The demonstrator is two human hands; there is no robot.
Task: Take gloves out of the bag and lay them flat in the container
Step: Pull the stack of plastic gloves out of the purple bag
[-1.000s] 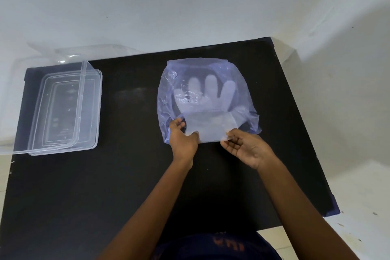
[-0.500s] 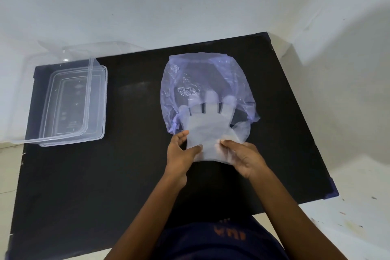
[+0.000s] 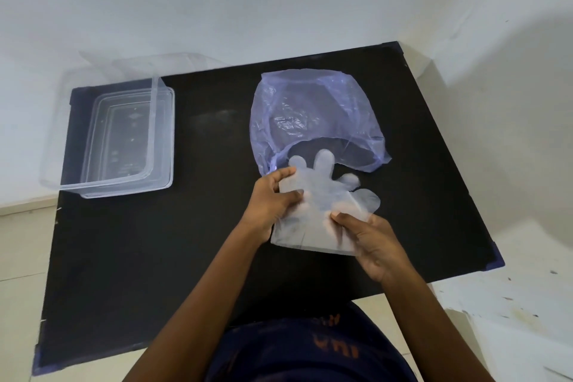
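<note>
**Gloves almost clear of the bag, container waiting to the left**

The gloves (image 3: 322,195), a thin see-through stack, are held over the black table (image 3: 186,242) just in front of the bag's mouth. Only the tips of the longest glove fingers reach the rim of the opening; the palm and cuff are outside it. The left hand (image 3: 273,198) pinches the left edge of the stack, thumb on top and fingers (image 3: 286,172) curled round the side. The right hand (image 3: 369,242) pinches the lower right part near the cuff, its fingertips pressed together on the plastic. Whether it is one glove or several layers cannot be told for sure.

The bag (image 3: 313,115), pale purple and crumpled, lies on the table beyond the hands with its mouth gaping towards the person. It looks empty behind the gloves, though the creases hide part of the inside.

The step in hand appears to be the pull-out, and it looks nearly finished. The container (image 3: 167,139), clear and rectangular, sits well apart at the table's left end, with what seems to be its lid propped under or behind it.

The next move likely calls for carrying the gloves leftward across the table while both hands keep the film spread, since plastic this light will probably fold or cling to itself. Lowering it flat onto the container's floor would call for an even release from both sides.
</note>
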